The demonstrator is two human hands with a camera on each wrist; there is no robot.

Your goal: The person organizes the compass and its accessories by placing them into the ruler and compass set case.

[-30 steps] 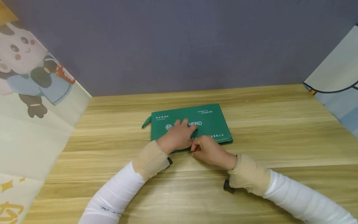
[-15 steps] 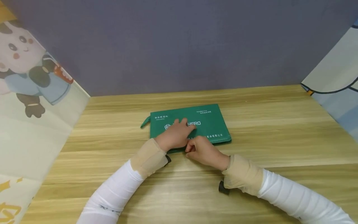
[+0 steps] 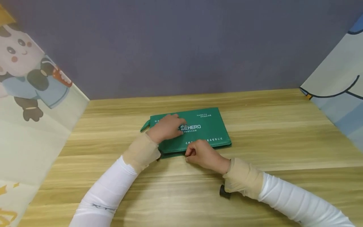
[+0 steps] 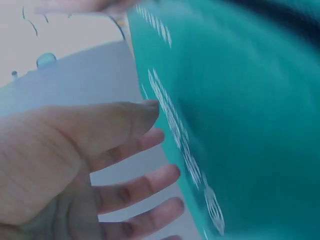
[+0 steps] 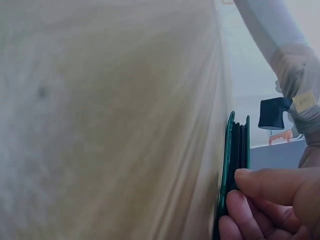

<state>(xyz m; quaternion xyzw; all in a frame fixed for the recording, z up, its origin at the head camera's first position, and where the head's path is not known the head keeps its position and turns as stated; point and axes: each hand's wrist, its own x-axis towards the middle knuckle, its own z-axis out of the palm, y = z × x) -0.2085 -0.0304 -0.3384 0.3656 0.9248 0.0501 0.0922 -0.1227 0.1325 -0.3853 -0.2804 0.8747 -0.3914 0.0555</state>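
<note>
A flat green zip case (image 3: 210, 126) with white lettering and "HERO" lies on the wooden table, a green wrist strap (image 3: 145, 126) at its left end. Over the left part of its cover is my left hand (image 3: 167, 126), fingers loosely spread and holding nothing. At the front edge, my right hand (image 3: 202, 154) pinches the zipper with thumb and curled fingers; the pull itself is hidden by the fingertips. In the right wrist view the dark zipper (image 5: 242, 147) runs along the case's side, between two green cover edges, up to my thumb (image 5: 255, 182).
The wooden table (image 3: 269, 132) extends around the case. Behind it stands a grey-purple panel (image 3: 193, 47). Side walls with cartoon prints (image 3: 25, 63) flank the table. A small black device (image 3: 225, 191) hangs under the right wrist.
My left hand has slid left and back over the cover, uncovering more lettering and the front edge. The right hand has shifted a little left along the front edge, still pinching.
</note>
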